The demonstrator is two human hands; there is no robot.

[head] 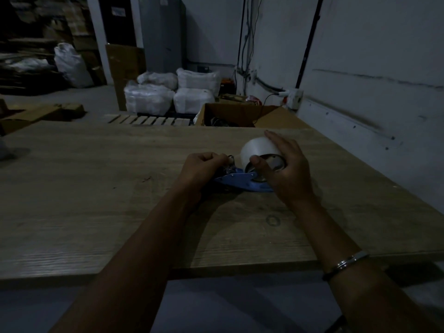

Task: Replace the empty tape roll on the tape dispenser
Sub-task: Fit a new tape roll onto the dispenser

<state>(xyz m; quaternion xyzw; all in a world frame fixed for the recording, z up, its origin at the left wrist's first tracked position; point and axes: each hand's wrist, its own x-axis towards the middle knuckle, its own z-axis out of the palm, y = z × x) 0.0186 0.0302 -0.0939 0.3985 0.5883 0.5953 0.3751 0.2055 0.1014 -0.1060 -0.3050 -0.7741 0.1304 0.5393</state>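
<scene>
A dim storage room fills the frame, seen from a camera on a person's head looking forward and down. A wide wooden table (96,188) spans the middle of the frame from the left edge to the right. A pale wall (360,56) takes up the upper right, with dark cables running down it. Above the table's far edge, in the upper centre, sit several white plastic-wrapped bundles (173,92), and just right of them an open cardboard box (264,114). A white sack (69,66) stands in the upper left among dark stacked material that is too dim to make out. Two bare forearms reach in from the bottom of the frame and meet a little right of centre on the table. The right wrist, at the lower right, wears a metal bracelet (346,263). The right hand (286,169) is wrapped around a white tape roll (259,150), fingers curled over its far side and thumb pressed at the open core, holding it tilted over the rear of a blue tape dispenser (242,182) that lies on the table. The left hand (199,169) is closed in a fist on the dispenser's front end, fingers together around a small metal part there. Whether the roll is fully seated on the dispenser cannot be told.
</scene>
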